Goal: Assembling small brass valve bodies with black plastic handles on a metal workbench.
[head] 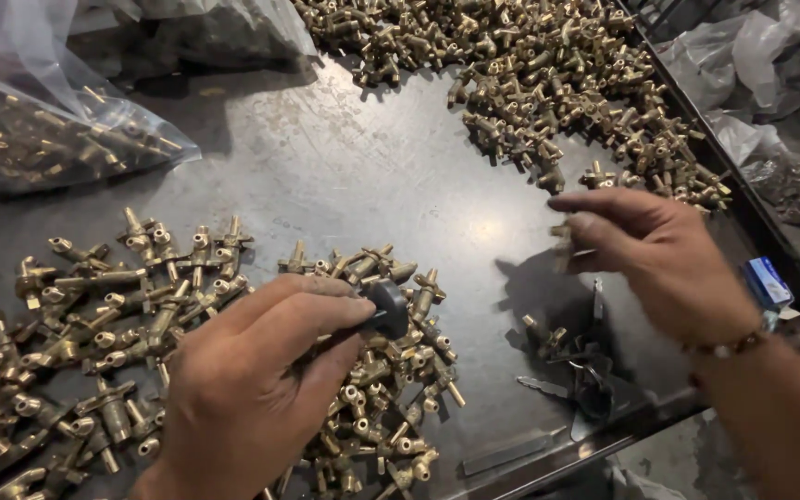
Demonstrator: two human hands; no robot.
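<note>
Head view, looking down on a grey metal tabletop (354, 176) strewn with small brass valve fittings.

Left hand (252, 389): thumb and forefinger pinched on a small black knob (389, 310), other fingers curled under. The knob hangs just over the near pile of brass fittings (141, 315), which lies loosely fanned out at lower left, probably so that single pieces can be picked off without untangling.

Right hand (659, 259): raised above the tabletop, fingertips closed on one brass fitting (563, 243), held out in front of the palm as if for turning or checking. Motion blur there; which way the piece points I cannot tell. The hand's shadow falls on the bare metal beneath.

A second, larger heap of brass fittings (548, 83) lies at the far right, well apart from the near pile; the gap reads as keeping two lots separate.

Below the right hand: a small cluster of dark parts (581, 366) beside a flat metal strip, within easy reach.

Clear plastic bags (48, 130) holding more brass pieces at upper left; more crumpled plastic bags at right, beyond the table edge. A small blue box (768, 281) lies at the right edge.
</note>
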